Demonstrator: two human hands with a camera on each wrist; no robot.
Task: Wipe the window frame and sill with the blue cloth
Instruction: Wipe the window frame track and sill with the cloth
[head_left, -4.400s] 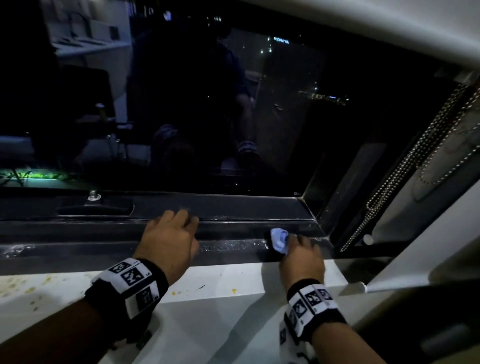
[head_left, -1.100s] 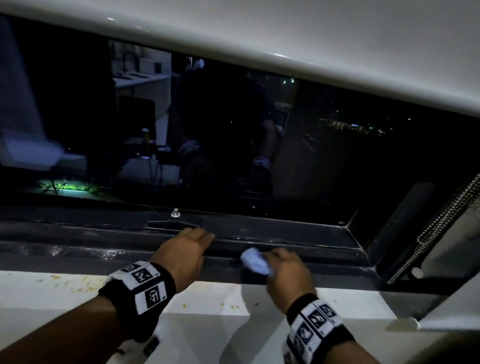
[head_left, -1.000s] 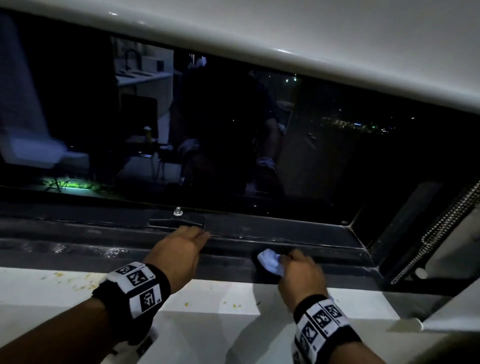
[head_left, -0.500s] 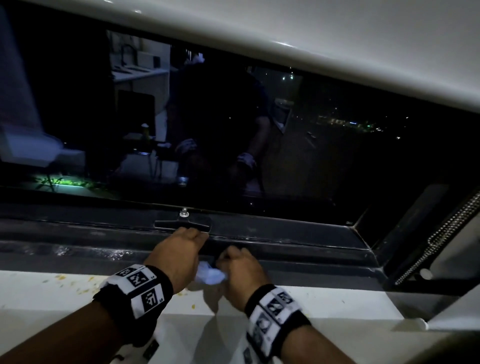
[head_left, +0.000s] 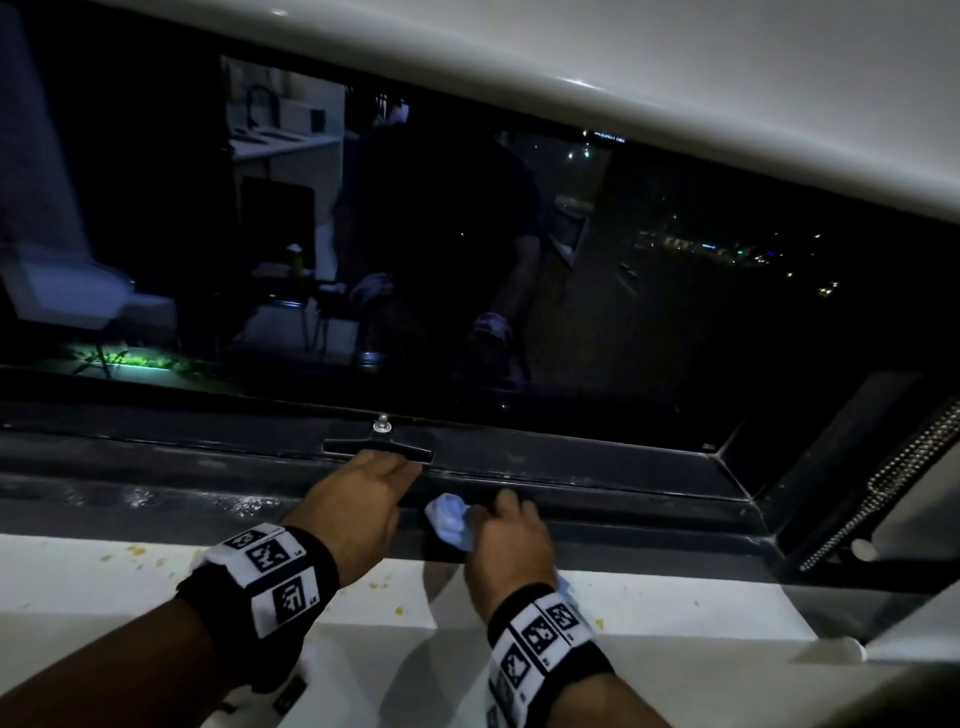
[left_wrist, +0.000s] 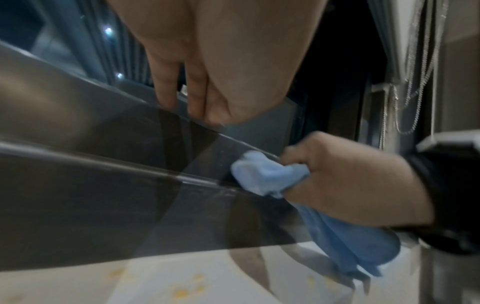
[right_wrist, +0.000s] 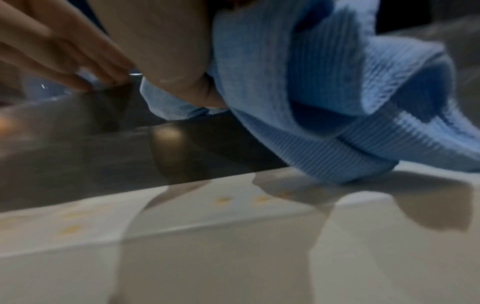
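The bunched blue cloth (head_left: 451, 526) is gripped in my right hand (head_left: 506, 540), which presses it against the dark lower window frame (head_left: 623, 509). In the left wrist view the blue cloth (left_wrist: 265, 174) bulges out of the fist, its tail hanging to the white sill (left_wrist: 182, 273). In the right wrist view the cloth (right_wrist: 324, 98) fills the upper right, touching the sill's inner edge. My left hand (head_left: 358, 499) rests with straight fingers (left_wrist: 166, 90) on the frame ledge, just left of the cloth.
A black window handle (head_left: 378, 445) sits on the frame just beyond my left fingers. The white sill (head_left: 104, 587) carries yellowish specks. Bead chains (head_left: 893, 483) hang at the right jamb. Dark glass (head_left: 467, 260) reflects the room.
Over the last second my right hand swept the cloth left along the frame until it nearly touched the left hand, then back a little right. The left hand stayed put.
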